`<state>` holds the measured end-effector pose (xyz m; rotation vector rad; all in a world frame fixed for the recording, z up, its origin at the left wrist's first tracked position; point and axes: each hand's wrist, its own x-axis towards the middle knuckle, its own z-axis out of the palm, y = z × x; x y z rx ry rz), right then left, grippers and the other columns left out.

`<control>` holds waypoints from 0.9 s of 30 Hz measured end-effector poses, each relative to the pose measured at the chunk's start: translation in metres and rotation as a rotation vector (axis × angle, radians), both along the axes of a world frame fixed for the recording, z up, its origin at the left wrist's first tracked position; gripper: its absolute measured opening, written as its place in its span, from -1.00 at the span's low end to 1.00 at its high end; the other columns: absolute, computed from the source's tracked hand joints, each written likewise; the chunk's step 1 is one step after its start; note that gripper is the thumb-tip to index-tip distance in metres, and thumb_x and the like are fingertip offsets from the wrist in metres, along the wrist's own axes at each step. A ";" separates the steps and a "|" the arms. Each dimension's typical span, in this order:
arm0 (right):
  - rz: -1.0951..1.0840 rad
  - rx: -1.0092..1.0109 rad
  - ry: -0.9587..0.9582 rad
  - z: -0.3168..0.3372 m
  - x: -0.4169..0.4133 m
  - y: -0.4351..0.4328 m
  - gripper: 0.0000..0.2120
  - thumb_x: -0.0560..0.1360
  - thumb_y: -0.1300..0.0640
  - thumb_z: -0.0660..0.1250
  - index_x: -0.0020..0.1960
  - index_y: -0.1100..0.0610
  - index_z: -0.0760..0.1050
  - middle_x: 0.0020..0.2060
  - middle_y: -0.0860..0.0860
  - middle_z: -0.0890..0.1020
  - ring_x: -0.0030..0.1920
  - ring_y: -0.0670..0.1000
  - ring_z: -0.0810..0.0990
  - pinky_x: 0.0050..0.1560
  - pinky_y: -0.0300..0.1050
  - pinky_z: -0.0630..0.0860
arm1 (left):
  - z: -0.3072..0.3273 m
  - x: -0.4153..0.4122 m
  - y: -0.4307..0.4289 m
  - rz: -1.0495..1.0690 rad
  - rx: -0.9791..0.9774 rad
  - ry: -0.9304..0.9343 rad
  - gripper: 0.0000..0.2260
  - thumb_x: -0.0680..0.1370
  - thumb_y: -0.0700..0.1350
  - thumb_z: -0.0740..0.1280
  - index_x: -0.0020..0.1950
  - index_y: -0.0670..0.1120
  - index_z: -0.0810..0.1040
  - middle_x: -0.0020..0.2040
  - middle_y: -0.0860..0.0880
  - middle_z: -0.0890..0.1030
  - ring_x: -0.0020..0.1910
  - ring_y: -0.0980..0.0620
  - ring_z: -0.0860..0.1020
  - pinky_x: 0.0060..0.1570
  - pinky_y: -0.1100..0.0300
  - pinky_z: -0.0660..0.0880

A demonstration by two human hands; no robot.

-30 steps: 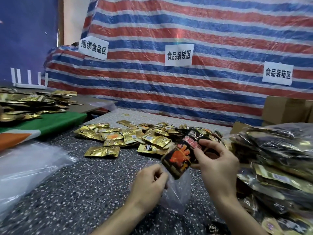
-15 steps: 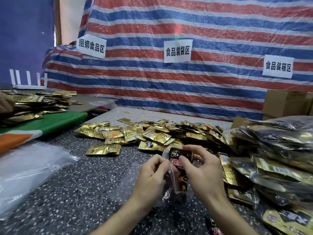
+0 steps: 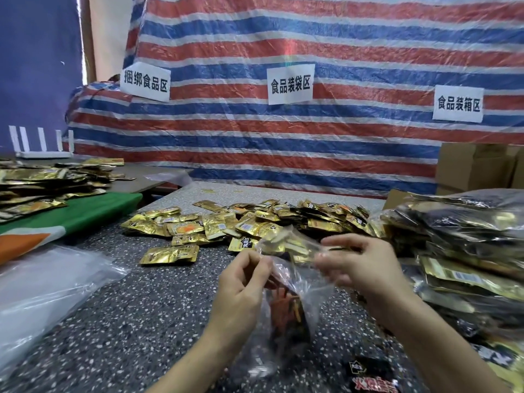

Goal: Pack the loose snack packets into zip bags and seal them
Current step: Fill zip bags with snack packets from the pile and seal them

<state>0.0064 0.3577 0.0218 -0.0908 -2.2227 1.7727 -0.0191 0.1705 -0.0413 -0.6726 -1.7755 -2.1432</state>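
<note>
The dark snack packet [image 3: 286,310], a second ago held in the right hand [image 3: 365,268], now sits inside the clear zip bag [image 3: 309,282] above the table [image 3: 141,307]. That hand and the left hand [image 3: 241,287] each pinch the bag's open mouth; sealing looks next.

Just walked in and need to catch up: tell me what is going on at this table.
A person is bagging snacks. The left hand and right hand each pinch one side of the top of a clear zip bag over the speckled table. Inside it sit dark and orange packets. Whether its zip is closed is too blurred to tell. A pile of loose gold packets lies behind, a stack of filled bags to the right, empty clear bags to the left.
</note>
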 end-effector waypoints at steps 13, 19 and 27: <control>-0.182 -0.137 0.404 -0.023 0.020 0.007 -0.66 0.50 0.29 0.42 -0.31 -0.05 0.44 -0.23 0.15 0.63 -0.25 0.06 0.58 -0.23 0.10 0.61 | 0.003 -0.001 -0.005 0.163 -0.091 0.141 -0.71 0.61 0.00 0.18 -0.22 -0.11 0.51 -0.27 -0.13 0.56 -0.30 -0.01 0.51 -0.29 0.27 0.48; -0.157 0.115 0.444 -0.035 0.018 0.002 -0.80 0.56 0.19 0.38 -0.11 -0.07 0.43 -0.21 -0.16 0.59 -0.20 -0.15 0.58 -0.17 -0.35 0.52 | 0.011 -0.091 0.009 0.409 -0.659 -0.008 -0.91 0.59 -0.23 0.32 0.02 -0.05 0.52 -0.02 0.02 0.58 -0.07 0.06 0.54 -0.11 0.24 0.46; -0.156 0.109 0.489 -0.033 0.020 0.007 -0.79 0.57 0.20 0.38 -0.09 -0.08 0.43 -0.14 -0.24 0.60 -0.13 -0.21 0.60 -0.17 -0.43 0.50 | 0.006 -0.167 0.024 0.530 -1.279 0.133 -0.32 0.51 0.14 0.43 0.56 0.12 0.23 0.52 0.08 0.34 0.42 0.00 0.39 0.36 -0.02 0.40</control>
